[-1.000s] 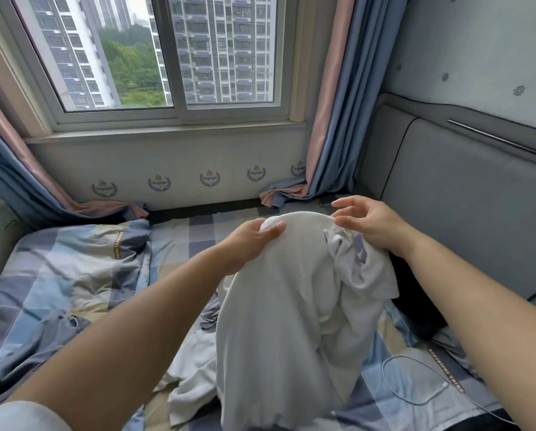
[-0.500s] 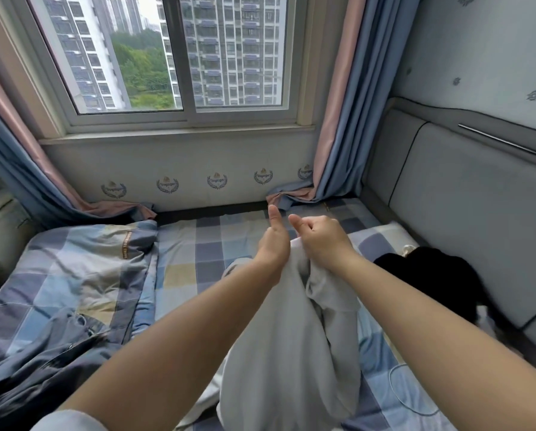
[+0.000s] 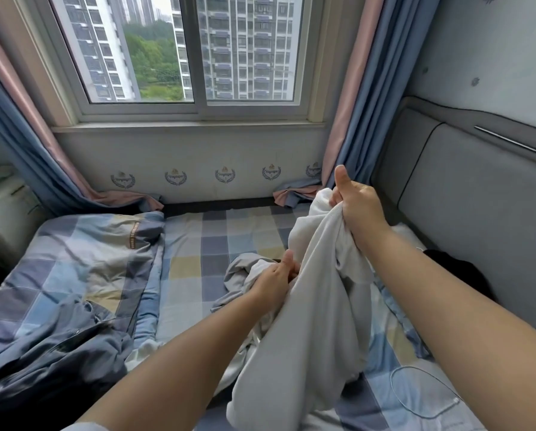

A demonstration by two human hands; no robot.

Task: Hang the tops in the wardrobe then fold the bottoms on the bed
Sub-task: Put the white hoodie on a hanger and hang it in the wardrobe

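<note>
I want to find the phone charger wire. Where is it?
Look at the checked blue bed sheet, near its bottom right corner. A thin white charging cable lies looped there, beside the pale grey garment. It is the only thin cord among soft cloth.

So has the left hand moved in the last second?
Yes. The left hand dropped lower, away from the windowsill, apart from the right hand.

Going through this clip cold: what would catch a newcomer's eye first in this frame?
First, the pale white garment held up in the middle of the view, the right hand gripping its top edge high and the left hand gripping it lower. Then the big window straight ahead, with tower blocks and trees outside. Below lie the checked bed sheet and a rumpled checked quilt to the left.
</note>
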